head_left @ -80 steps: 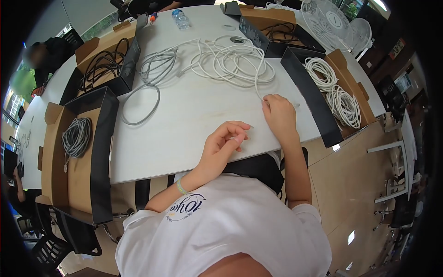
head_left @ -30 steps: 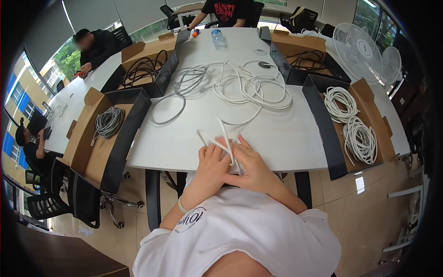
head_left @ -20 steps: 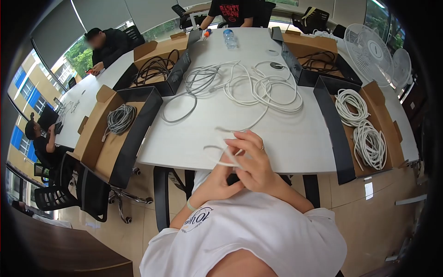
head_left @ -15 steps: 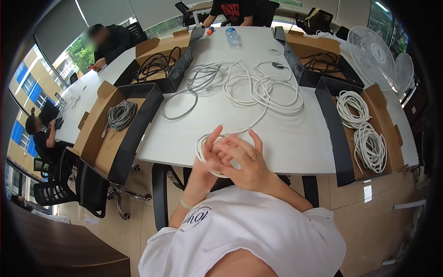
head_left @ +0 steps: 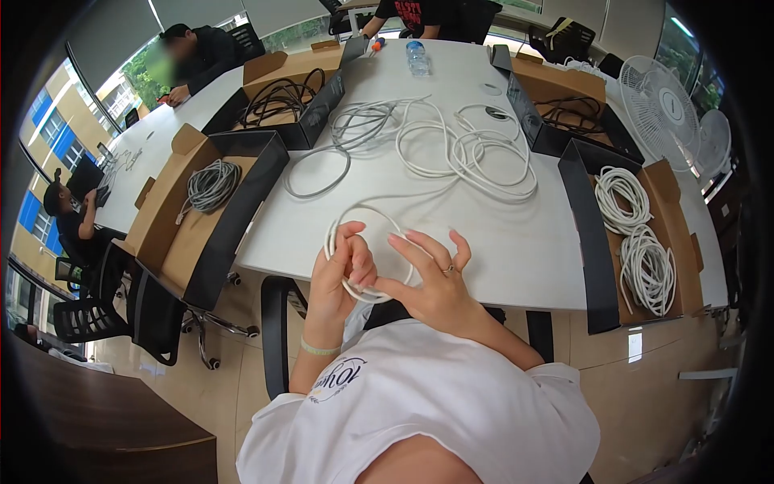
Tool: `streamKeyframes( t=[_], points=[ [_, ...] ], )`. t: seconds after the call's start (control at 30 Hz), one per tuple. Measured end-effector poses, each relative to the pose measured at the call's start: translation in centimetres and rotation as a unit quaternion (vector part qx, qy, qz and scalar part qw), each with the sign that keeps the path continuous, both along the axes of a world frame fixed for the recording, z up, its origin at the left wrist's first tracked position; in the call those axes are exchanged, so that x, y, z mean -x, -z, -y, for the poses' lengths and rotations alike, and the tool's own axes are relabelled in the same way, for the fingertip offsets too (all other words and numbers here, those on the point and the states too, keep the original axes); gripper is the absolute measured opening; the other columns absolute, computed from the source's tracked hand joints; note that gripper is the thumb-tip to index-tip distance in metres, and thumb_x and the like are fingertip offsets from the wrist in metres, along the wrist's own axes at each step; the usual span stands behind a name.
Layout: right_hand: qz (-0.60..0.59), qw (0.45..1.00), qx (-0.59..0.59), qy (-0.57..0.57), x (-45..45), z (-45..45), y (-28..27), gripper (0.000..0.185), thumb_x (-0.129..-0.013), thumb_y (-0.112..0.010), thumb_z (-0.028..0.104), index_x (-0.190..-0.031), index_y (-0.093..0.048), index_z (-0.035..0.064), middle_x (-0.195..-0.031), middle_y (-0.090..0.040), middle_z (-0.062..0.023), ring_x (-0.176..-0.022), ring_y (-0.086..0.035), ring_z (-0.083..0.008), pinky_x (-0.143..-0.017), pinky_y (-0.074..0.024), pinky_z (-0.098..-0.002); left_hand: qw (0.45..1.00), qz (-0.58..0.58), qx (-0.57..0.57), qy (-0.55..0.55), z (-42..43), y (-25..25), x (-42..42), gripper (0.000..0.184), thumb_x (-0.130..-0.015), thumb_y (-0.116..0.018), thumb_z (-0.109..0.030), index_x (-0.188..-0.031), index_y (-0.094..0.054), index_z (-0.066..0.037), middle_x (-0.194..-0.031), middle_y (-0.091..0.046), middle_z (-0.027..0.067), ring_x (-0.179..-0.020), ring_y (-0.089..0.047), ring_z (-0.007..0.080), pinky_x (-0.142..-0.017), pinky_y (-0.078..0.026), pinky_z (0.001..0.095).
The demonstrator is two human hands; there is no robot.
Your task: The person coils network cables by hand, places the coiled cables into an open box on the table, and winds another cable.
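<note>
A small coil of white cable (head_left: 330, 240) is in my left hand (head_left: 348, 262), whose fingers curl around it at the table's near edge. Beside it, my right hand (head_left: 435, 282) has its fingers spread, with the thumb reaching across to the coil's lower side near the left fingertips. Whether the right fingertips touch the cable is hard to make out. From the coil a strand runs up to large loose loops of white cable (head_left: 492, 192) on the white table (head_left: 500, 258). Left of these loops lies a loosely looped grey cable (head_left: 317, 195).
An open box (head_left: 181, 234) at left holds a grey cable coil (head_left: 214, 185); one at right (head_left: 587, 242) holds two white coils (head_left: 647, 270). Black cables (head_left: 282, 101) fill the far boxes. A bottle (head_left: 418, 60), a fan (head_left: 661, 101) and other people (head_left: 210, 56) are farther off.
My hands have moved apart, and the left hand has turned so the coil shows as a more open ring. The strand to the loose loops now runs farther left. The view has shifted slightly.
</note>
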State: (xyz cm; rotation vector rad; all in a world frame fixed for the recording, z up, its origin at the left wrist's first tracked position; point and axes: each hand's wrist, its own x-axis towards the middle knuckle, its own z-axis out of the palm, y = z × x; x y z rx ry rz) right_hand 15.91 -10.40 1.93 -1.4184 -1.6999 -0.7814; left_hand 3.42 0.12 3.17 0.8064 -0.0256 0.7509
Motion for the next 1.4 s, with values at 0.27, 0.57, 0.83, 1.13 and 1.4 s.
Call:
streamKeyframes(
  t=[0.27, 0.57, 0.83, 1.13, 1.4],
  points=[
    [-0.405, 0.86, 0.177, -0.256, -1.1, 1.2, 0.2, 0.038, -0.08, -0.065, 0.023, -0.111, -0.055, 0.0038, -0.095, -0.055, -0.0089, -0.076, -0.051, -0.0155, -0.069, -0.0422, -0.0275, 0.961, 0.016, -0.26, -0.096, 0.6, 0.9, 1.1, 0.028, -0.098, -0.04, -0.027, -0.108, -0.046, -0.002, -0.062, -0.05, 0.0046, -0.049, -0.04, 0.0077, -0.045, -0.033, 0.0212],
    [-0.664, 0.497, 0.247, -0.501, -1.2, 0.7, -0.2, 0.105, -0.073, -0.054, 0.07, -0.144, -0.011, 0.0063, -0.14, -0.029, -0.0191, -0.12, -0.044, -0.0307, -0.099, -0.0373, -0.0411, 0.807, -0.126, -0.491, 0.303, 1.7, -0.1, 0.0, 0.049, -0.086, -0.047, -0.052, -0.083, -0.061, -0.005, -0.064, -0.051, 0.0041, -0.061, -0.05, 0.022, -0.06, -0.04, 0.0319],
    [-0.611, 0.642, 0.278, -0.37, -0.2, 2.9, -4.1, 0.066, -0.081, -0.062, 0.005, -0.139, -0.03, 0.0005, -0.091, -0.065, -0.0098, -0.084, -0.06, -0.0131, -0.081, -0.0455, -0.0259, 0.703, -0.258, -0.549, 0.37, 2.1, -1.0, -0.4, 0.037, -0.08, -0.066, -0.04, -0.072, -0.055, -0.005, -0.061, -0.049, 0.0031, -0.058, -0.048, 0.0189, -0.057, -0.038, 0.0312],
    [-0.396, 0.828, 0.214, -0.334, -0.1, 4.4, -4.1, 0.047, -0.085, -0.06, 0.005, -0.128, -0.044, -0.0024, -0.08, -0.067, -0.01, -0.067, -0.063, -0.0125, -0.065, -0.0478, -0.0209, 0.761, -0.121, -0.637, 0.018, 0.4, -0.9, -1.1, 0.039, -0.064, -0.076, -0.044, -0.074, -0.062, -0.009, -0.066, -0.057, 0.0045, -0.061, -0.057, 0.0242, -0.053, -0.043, 0.033],
    [-0.625, 0.727, 0.058, -0.279, 1.4, 4.3, -4.0, 0.024, -0.079, -0.067, 0.005, -0.102, -0.062, -0.0034, -0.081, -0.068, -0.0103, -0.071, -0.065, -0.0152, -0.063, -0.0495, -0.0239, 0.675, 0.033, -0.712, -0.191, -0.3, 0.3, -2.2, 0.033, -0.066, -0.078, -0.028, -0.059, -0.051, -0.01, -0.048, -0.038, -0.0001, -0.038, -0.04, 0.0152, -0.035, -0.031, 0.0276]
  ],
)
